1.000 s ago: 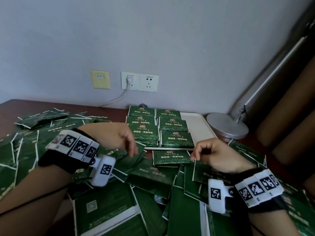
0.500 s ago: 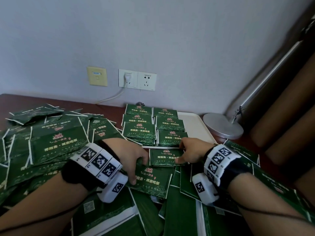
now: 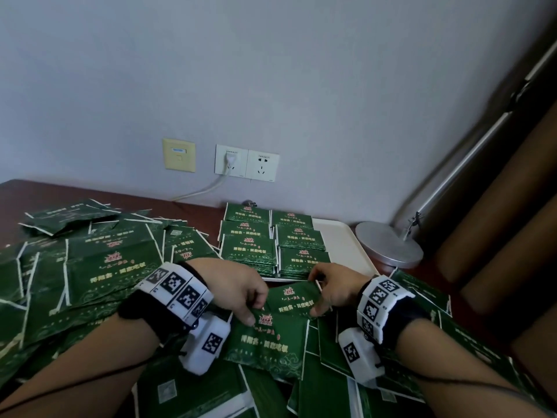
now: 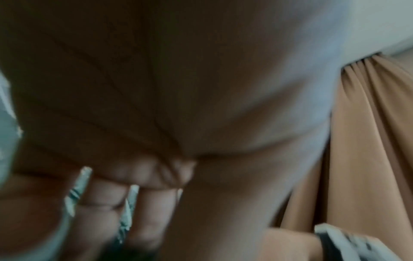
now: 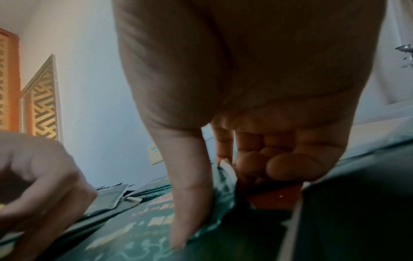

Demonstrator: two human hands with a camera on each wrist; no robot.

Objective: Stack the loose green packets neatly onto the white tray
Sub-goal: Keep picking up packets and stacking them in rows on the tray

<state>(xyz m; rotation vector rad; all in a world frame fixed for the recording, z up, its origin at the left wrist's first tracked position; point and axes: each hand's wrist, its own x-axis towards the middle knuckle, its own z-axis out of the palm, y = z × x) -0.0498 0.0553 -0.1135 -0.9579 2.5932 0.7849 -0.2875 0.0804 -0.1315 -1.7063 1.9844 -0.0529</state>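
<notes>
Green packets [image 3: 274, 245] lie in neat stacks in two columns on the left part of the white tray [image 3: 343, 239]. Just in front of the tray, one green packet [image 3: 291, 300] is held between both hands, slightly tilted. My right hand [image 3: 316, 297] pinches its right edge, thumb on top and fingers curled under, as the right wrist view shows [image 5: 214, 194]. My left hand [image 3: 254, 309] grips the left edge, its thumb lying on a second packet [image 3: 268, 339] below. The left wrist view is blurred; pale packet edges [image 4: 82, 183] show between the curled fingers [image 4: 107, 194].
Loose green packets [image 3: 90, 267] cover the brown table to the left, in front and to the right. A round metal lamp base [image 3: 388, 245] stands right of the tray. Wall sockets [image 3: 247, 162] with a plugged cable are behind; a brown curtain [image 3: 512, 236] hangs at right.
Both hands have closed in on the packet in front of the tray. The left hand has moved right to its left edge, and the packet has gone from lying flat to tilted.
</notes>
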